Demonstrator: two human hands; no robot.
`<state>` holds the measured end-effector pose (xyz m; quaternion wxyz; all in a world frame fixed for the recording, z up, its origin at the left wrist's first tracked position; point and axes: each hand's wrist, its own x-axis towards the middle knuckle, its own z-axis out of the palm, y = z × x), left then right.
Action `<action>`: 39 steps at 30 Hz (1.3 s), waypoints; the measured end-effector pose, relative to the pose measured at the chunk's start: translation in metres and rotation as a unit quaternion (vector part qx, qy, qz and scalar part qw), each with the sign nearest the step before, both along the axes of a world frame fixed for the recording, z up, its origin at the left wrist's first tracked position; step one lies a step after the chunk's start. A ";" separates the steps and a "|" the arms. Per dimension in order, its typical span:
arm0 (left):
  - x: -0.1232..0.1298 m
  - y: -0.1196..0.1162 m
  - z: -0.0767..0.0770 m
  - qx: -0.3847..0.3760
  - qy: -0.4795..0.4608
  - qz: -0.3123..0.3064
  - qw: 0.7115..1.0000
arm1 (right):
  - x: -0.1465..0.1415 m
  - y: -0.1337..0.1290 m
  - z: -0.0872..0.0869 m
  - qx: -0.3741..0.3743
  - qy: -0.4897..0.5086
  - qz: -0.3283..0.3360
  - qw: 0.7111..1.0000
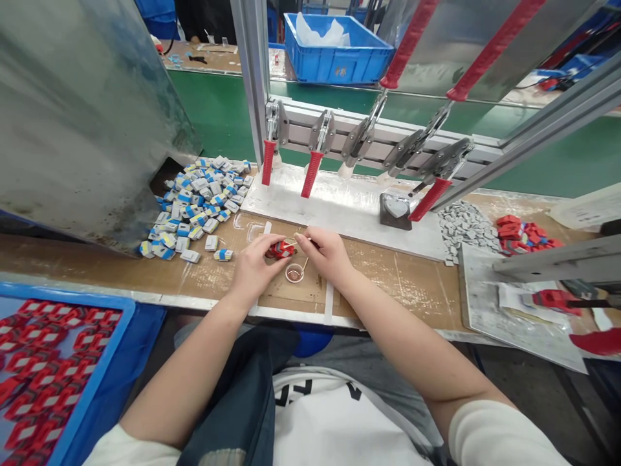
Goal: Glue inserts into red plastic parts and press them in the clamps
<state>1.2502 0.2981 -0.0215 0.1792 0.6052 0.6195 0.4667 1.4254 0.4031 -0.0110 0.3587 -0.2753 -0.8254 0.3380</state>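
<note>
From the head view, I take the small cup [294, 281] on the tabletop [412, 288] as landmark. The red piece [280, 250] sits just beyond it and slightly left, pinched in the left hand's [252, 266] fingers, its long axis roughly crosswise. My right hand [330, 254], beyond the cup and rightward, pinches a thin stick [290, 244] reaching left to the piece; contact I can't confirm.

Head-worn view, facing forward and down, workbench [402, 285] near
</note>
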 end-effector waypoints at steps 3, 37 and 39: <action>0.000 0.000 0.000 0.008 0.001 0.005 1.000 | 0.000 0.000 0.000 -0.003 0.006 0.022 1.000; -0.002 0.000 -0.004 0.010 -0.016 0.010 1.000 | 0.014 -0.001 0.006 0.075 0.026 0.042 0.996; -0.002 0.000 -0.003 0.011 -0.016 0.007 1.000 | 0.011 0.001 0.006 0.052 0.049 -0.010 0.997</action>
